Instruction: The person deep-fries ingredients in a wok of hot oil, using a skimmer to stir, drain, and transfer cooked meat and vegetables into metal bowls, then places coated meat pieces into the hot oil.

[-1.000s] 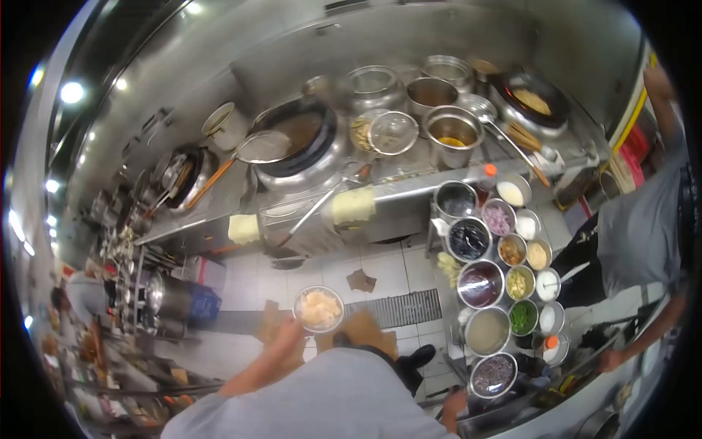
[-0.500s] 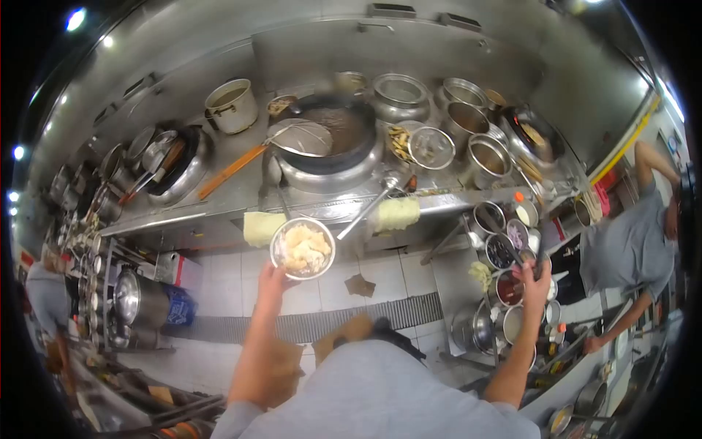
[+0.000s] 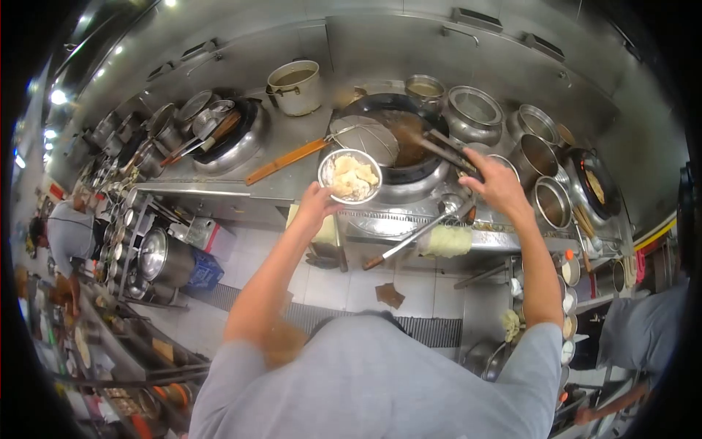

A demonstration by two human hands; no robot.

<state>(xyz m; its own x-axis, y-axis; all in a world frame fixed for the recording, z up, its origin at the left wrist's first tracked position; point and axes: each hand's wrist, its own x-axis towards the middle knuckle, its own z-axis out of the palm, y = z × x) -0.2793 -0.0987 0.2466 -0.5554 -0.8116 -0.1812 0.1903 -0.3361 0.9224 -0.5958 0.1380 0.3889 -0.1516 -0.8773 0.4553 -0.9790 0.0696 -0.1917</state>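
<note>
A round metal bowl (image 3: pixel 375 192) holding pale yellow, batter-like pieces and white powder is gripped at its lower left rim by my left hand (image 3: pixel 316 208). It is held before the left front edge of a big black wok (image 3: pixel 380 102) containing brown liquid. Closed around dark tongs (image 3: pixel 447 152), my right hand (image 3: pixel 500 186) is at the wok's right side, and the tong tips reach over the liquid. A round mesh strainer (image 3: pixel 369 139) with a wooden handle lies across the wok's left rim, partly behind the bowl.
A ladle (image 3: pixel 409 243) lies over the stove's front edge near a folded pale cloth (image 3: pixel 447 241). Metal pots (image 3: pixel 475 110) crowd the right side; a tall pot (image 3: pixel 294 89) stands behind left. Other people (image 3: pixel 643 329) are at right and far left.
Both hands have moved forward to the wok. The bowl has come up from over the floor, and the tongs have swung from the containers at right to above the liquid. The view has turned right.
</note>
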